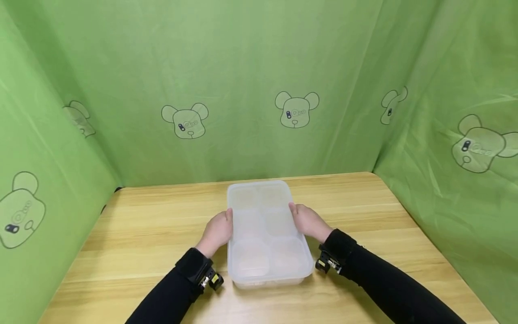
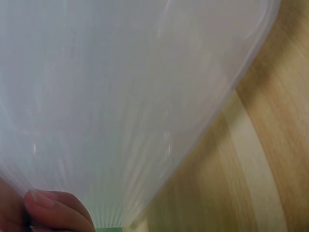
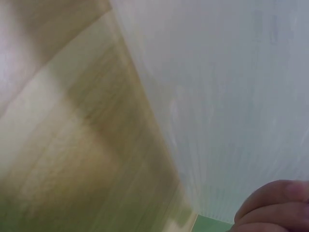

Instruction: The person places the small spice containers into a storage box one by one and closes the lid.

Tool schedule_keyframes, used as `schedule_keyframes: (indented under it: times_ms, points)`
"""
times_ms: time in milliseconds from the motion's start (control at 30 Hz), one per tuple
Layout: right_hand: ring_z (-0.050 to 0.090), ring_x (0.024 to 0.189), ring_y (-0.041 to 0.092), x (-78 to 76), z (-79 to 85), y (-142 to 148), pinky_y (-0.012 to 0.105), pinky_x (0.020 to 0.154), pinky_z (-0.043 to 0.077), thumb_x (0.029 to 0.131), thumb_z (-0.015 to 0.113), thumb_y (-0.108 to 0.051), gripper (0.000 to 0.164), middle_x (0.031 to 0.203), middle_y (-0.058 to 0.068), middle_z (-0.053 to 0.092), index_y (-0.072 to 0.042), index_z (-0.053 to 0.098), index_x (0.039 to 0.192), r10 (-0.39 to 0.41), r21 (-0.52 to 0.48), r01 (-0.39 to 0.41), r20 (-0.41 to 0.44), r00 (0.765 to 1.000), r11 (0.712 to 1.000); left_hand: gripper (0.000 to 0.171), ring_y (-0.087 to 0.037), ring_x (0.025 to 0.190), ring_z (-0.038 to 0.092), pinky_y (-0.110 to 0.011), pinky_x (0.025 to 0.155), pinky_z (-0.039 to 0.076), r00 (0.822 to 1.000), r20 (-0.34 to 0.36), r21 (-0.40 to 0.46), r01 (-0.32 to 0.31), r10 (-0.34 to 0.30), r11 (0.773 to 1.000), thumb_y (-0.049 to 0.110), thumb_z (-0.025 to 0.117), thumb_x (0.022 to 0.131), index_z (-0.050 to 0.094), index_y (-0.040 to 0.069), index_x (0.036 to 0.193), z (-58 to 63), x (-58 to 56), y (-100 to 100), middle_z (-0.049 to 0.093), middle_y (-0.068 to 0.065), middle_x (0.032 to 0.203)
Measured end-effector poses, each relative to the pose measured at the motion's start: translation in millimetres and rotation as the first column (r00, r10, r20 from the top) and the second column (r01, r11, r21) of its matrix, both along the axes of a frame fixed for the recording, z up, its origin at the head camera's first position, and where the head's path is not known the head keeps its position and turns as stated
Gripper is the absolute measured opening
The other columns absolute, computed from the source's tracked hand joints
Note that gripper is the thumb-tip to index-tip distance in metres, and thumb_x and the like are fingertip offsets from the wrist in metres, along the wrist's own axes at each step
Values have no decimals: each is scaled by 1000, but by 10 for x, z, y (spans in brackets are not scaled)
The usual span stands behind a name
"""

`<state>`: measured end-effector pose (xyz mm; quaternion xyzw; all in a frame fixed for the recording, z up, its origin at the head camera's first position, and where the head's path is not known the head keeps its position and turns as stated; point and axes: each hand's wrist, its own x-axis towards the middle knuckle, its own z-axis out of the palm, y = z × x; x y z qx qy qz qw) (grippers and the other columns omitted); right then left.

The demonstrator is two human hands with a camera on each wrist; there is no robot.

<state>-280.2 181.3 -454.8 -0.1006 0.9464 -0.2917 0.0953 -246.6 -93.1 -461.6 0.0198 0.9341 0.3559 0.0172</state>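
A translucent white lidded box with several compartments showing through its lid is held lengthwise before me in the head view. My left hand grips its left side, thumb at the lid's edge. On the opposite side, my right hand holds the box the same way. In the left wrist view, curled fingers touch the pale plastic box. Likewise, the right wrist view shows bent fingers against the box. What the compartments hold is too blurred to tell.
The box is over a wood-grain table. Green fabric walls printed with bear heads enclose the table at the back and both sides. Each wrist carries a small black camera, such as the left wrist camera.
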Motion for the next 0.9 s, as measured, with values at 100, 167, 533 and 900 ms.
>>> schedule_keyframes:
  times_ms: [100, 167, 533, 900]
  points:
    - [61, 77, 23, -8, 0, 14, 44, 81, 54, 112, 17, -31, 60, 80, 10, 57, 10, 60, 117, 8, -15, -8, 4, 1000, 1000, 57, -29, 82, 65, -48, 84, 54, 1000, 2, -5, 2, -2, 1000, 28, 22, 111, 65, -9, 114, 9, 5, -7, 67, -18, 93]
    - [62, 79, 23, -13, 4, 20, 45, 83, 54, 112, 17, -31, 60, 83, 11, 59, 11, 59, 120, 12, -27, -12, 4, 1000, 1000, 57, -29, 81, 65, -49, 84, 54, 1000, 7, -2, 3, -3, 1000, 28, 22, 111, 65, -9, 115, 21, 11, -8, 66, -18, 91]
    - [64, 99, 31, 1, 17, 32, 50, 94, 50, 112, 18, -31, 60, 104, 18, 65, 13, 54, 131, 33, -42, -33, 5, 999, 999, 57, -30, 87, 64, -49, 89, 52, 999, 37, -13, 28, -27, 1000, 29, 21, 111, 64, -9, 113, 43, 25, -24, 64, -18, 90]
    - [60, 115, 39, 4, 16, 56, 53, 100, 46, 112, 18, -31, 59, 123, 26, 62, 13, 47, 139, 61, -66, -59, 35, 998, 996, 59, -39, 111, 63, -52, 99, 48, 997, 67, 10, 37, -37, 999, 31, 20, 111, 58, -11, 128, 42, 9, -33, 64, -25, 120]
